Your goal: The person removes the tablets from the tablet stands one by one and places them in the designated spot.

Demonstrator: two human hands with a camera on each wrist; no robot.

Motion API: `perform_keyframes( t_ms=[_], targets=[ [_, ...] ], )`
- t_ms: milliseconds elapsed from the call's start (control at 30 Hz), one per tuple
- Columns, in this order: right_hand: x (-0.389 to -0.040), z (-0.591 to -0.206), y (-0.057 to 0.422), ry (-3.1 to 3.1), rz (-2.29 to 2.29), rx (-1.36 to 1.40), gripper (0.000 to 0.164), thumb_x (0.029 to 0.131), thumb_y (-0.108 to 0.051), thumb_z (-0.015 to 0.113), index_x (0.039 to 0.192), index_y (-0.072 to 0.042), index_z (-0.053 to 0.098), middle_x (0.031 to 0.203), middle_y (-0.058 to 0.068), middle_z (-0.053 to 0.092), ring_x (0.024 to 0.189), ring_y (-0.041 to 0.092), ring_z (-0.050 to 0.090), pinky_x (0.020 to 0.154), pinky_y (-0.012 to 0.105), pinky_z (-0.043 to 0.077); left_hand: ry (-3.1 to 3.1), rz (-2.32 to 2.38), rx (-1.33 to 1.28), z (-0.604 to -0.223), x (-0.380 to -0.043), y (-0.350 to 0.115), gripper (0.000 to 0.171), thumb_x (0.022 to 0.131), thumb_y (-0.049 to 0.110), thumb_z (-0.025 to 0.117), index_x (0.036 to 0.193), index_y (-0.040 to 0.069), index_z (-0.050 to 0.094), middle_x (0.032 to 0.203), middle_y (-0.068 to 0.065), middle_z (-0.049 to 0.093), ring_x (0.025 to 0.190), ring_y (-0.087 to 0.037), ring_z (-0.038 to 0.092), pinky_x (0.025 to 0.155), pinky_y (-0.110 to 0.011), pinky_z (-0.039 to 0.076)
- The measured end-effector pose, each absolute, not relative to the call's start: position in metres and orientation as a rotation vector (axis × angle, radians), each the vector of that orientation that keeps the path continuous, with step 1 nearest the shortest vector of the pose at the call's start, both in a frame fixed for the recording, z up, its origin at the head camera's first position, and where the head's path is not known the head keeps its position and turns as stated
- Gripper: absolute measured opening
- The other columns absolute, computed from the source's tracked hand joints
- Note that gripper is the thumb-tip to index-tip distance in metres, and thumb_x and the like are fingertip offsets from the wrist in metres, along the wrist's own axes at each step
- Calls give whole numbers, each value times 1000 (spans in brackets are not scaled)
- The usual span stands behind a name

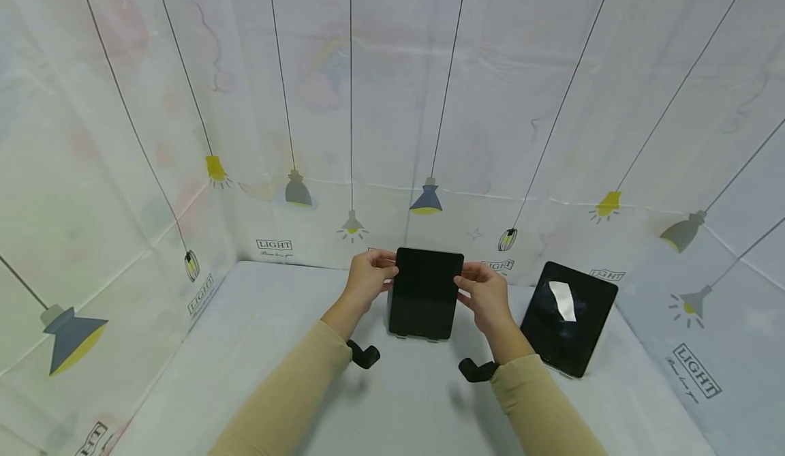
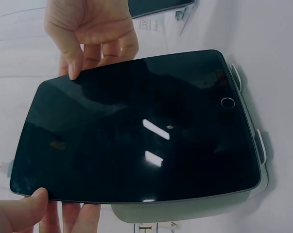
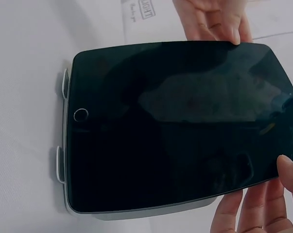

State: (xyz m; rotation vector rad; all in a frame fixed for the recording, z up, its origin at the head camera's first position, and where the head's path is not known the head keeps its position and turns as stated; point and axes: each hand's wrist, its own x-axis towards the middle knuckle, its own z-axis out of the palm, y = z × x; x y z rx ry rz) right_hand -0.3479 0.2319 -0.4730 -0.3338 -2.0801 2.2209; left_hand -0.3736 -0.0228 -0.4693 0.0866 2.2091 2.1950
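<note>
A black tablet (image 1: pixel 425 296) with a round home button (image 2: pixel 228 103) leans upright on a pale stand (image 2: pixel 185 209), its bottom edge at two small hooks (image 3: pixel 61 165). My left hand (image 1: pixel 366 279) grips the upper left side, thumb on the front edge and fingers behind. On the opposite side, my right hand (image 1: pixel 487 296) holds the upper right edge in the same way. Much of the stand is hidden behind the tablet.
A second black tablet (image 1: pixel 573 330) leans at the right, with a white reflection on its screen. Both stand on a white-covered table (image 1: pixel 257 347). Behind rises a cloth backdrop (image 1: pixel 392 115) printed with hanging lamps.
</note>
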Motion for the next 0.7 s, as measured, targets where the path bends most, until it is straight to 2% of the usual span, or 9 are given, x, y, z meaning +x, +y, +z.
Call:
perform_keyframes(
  t_ms=[233, 467, 700],
  targets=[
    [-342, -465, 233, -2087, 2236, -317, 26, 97, -2, 78, 118, -15, 72, 104, -7, 69, 102, 10, 70, 85, 31, 64, 2191, 2211, 97, -464, -371, -25, 23, 98, -1, 75, 119, 9, 79, 105, -8, 74, 90, -15, 74, 87, -49, 69],
    [-336, -461, 232, -2119, 2224, -307, 30, 97, -3, 78, 125, -14, 70, 107, -6, 69, 102, 11, 69, 86, 32, 64, 2181, 2184, 106, -463, -366, -29, 24, 99, 1, 74, 122, 11, 78, 107, -8, 72, 90, -16, 75, 93, -54, 67],
    [-332, -463, 232, -2156, 2207, -314, 34, 98, -4, 77, 131, -11, 68, 108, -4, 68, 103, 15, 67, 85, 32, 63, 2145, 2156, 80, -464, -364, -33, 25, 99, 3, 75, 121, 14, 79, 105, -6, 71, 86, -15, 76, 91, -50, 68]
  ],
)
